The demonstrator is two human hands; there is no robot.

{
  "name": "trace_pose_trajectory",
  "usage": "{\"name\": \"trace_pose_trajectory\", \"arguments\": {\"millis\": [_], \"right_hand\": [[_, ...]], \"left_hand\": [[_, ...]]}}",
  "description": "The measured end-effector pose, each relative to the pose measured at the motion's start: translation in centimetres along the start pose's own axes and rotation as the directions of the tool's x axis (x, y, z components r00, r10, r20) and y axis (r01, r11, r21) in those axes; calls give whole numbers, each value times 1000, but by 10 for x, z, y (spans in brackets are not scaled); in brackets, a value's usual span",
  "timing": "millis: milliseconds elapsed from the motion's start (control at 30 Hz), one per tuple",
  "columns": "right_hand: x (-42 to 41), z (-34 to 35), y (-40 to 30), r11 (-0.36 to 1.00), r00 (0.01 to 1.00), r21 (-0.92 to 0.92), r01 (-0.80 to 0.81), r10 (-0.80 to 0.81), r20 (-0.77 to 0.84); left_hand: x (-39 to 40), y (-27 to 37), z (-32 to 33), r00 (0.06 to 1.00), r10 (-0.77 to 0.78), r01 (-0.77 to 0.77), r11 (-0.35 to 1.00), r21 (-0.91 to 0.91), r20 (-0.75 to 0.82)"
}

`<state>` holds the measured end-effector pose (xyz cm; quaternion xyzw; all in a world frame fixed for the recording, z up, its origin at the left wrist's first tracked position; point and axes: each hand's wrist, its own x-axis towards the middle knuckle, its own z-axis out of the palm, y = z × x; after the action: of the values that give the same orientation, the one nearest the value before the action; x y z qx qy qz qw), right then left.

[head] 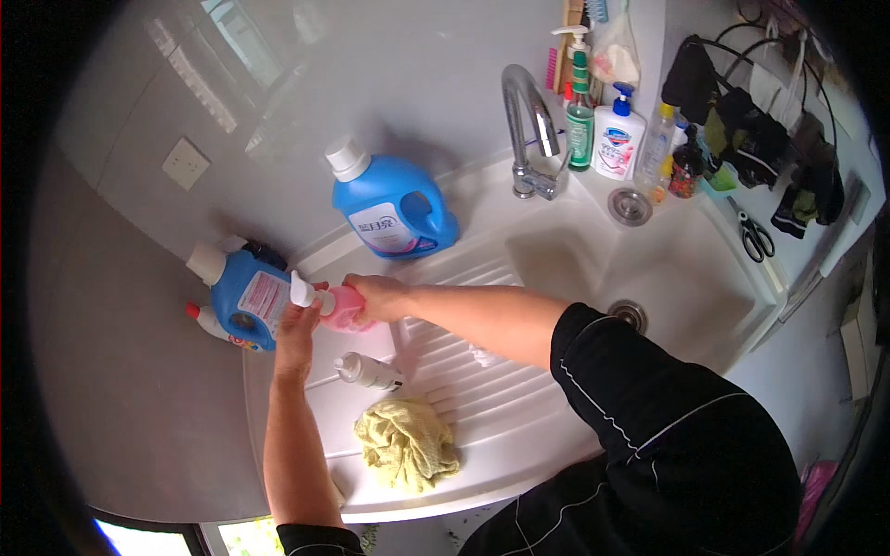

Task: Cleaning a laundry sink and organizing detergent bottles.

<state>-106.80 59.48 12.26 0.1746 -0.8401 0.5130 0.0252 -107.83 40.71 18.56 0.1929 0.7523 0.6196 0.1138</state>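
A pink pump bottle (341,311) with a white pump head (303,290) is between my hands, over the left end of the sink's ribbed drainboard (480,389). My left hand (300,325) grips the white collar below the pump. Around the pink body wraps my right hand (381,297), hiding part of it. Just behind my left hand is a blue detergent jug (261,295) with a white cap. Nearer to me, a small white bottle (372,372) stands beside a crumpled yellow-green cloth (407,445).
Against the back wall stands another blue detergent jug (396,208). A chrome faucet (518,118) rises behind the sink basin (688,278). Several bottles, including a white soap pump bottle (617,142), crowd the back corner. Black-handled scissors (756,236) lie at right, below hanging dark socks (751,132).
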Motion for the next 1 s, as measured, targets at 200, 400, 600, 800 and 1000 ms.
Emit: {"name": "trace_pose_trajectory", "arguments": {"millis": [200,400,600,800,1000], "right_hand": [[-22,-52,-38,998,985,-42,51,-43,166],[-123,-135,-33,997,995,19,-73,72,72],[-247,-223,-24,917,897,163,-363,391,-206],[-267,-297,22,806,803,-398,-438,152,-577],[-240,-300,57,932,576,160,-326,330,-748]], "left_hand": [[-5,49,1,974,-51,70,995,-75,222],[-29,99,47,960,9,-45,992,120,279],[-69,114,31,982,5,-63,952,300,191],[-81,85,16,990,-76,38,953,301,115],[-93,73,26,985,-148,121,958,262,85]]}}
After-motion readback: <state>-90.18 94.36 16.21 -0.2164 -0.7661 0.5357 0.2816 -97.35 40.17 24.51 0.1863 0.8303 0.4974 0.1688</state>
